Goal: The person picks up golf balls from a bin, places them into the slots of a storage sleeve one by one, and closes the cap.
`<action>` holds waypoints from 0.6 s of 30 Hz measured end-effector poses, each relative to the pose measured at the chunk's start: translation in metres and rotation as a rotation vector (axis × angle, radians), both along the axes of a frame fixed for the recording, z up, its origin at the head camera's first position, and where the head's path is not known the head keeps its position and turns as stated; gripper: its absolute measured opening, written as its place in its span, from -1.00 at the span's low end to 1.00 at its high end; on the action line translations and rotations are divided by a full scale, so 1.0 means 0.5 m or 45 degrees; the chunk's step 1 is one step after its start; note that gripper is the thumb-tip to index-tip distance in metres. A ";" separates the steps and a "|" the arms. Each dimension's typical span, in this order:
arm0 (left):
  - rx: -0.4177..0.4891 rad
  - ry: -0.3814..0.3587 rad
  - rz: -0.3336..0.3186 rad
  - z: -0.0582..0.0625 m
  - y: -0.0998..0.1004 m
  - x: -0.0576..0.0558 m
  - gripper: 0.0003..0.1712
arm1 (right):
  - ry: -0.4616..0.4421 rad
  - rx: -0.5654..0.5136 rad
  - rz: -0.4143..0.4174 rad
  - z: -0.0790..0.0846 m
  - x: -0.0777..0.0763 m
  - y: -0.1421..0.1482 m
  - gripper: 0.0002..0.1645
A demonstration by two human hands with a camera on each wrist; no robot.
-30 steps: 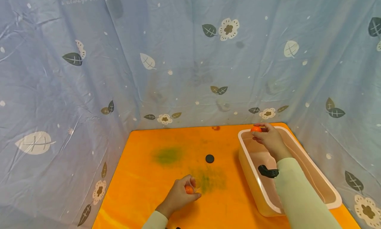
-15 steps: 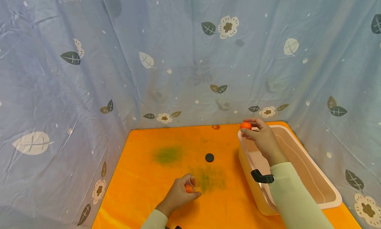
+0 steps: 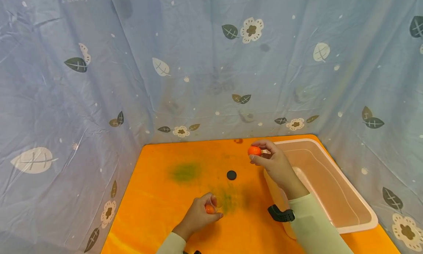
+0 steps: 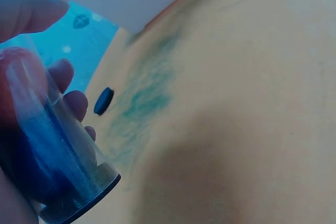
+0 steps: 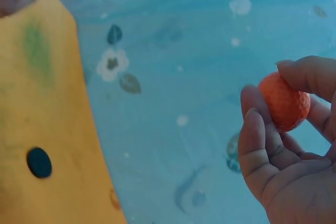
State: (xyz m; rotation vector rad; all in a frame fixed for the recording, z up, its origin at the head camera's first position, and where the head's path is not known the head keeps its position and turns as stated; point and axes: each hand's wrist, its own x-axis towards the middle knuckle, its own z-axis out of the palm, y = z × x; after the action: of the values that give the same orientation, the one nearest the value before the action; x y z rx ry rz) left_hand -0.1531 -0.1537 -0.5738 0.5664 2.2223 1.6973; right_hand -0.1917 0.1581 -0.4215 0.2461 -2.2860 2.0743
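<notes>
My right hand [image 3: 275, 164] pinches an orange golf ball [image 3: 254, 151] between thumb and fingers, above the table just left of the tub's rim. The dimpled surface of this golf ball [image 5: 284, 102] shows clearly in the right wrist view. Lower and to the left, my left hand [image 3: 199, 213] grips a clear plastic tube [image 4: 63, 145], its fingers curled round it. Inside the tube, near its upper end, sits another orange ball [image 4: 21, 72]; the contents below look dark blue and blurred. A black round cap [image 3: 231, 175] lies on the table between the two hands.
The pale pink tub [image 3: 358, 228] stands at the right of the orange table [image 3: 158, 206], under my right forearm. Blue patterned curtains [image 3: 198, 63] hang close behind the table and at both sides. Green stains [image 3: 185, 172] mark the tabletop.
My right hand has moved left with the golf ball, from over the tub's far left corner to beyond its rim. The left hand with the tube has stayed in place.
</notes>
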 end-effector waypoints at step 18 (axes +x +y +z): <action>-0.049 0.037 -0.022 0.004 0.008 -0.001 -0.62 | -0.054 -0.042 0.201 -0.056 0.053 -0.098 -0.56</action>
State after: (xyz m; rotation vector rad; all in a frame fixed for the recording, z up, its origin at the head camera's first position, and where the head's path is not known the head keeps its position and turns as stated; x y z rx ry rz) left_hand -0.1534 -0.1498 -0.5716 0.6024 2.2585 1.6443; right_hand -0.1652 0.1091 -0.4493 0.3973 -2.3242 2.2092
